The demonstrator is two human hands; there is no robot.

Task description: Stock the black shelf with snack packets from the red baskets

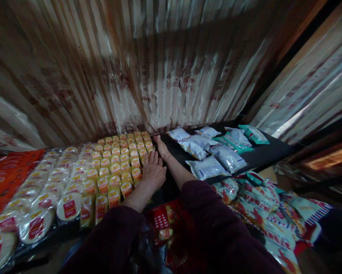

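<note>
Rows of small yellow-wrapped snack packets (113, 160) stand close together on a black shelf (171, 182). Flat across the right side of these rows lies my left hand (153, 167), its fingers stretched out and touching the packets. My right hand (162, 148) stands on edge at the far right end of the rows, palm toward them, fingers extended. Neither hand holds anything that I can see. Below my arms is a red bag or box (171, 232) with a few of the yellow packets in or on it.
Round white cakes in clear wrap (69, 205) fill the shelf to the left, beside orange packages (5, 179). White and teal bags (228, 156) lie on the right. More printed bags (262, 205) are heaped lower right. A striped plastic curtain (159, 68) hangs behind.
</note>
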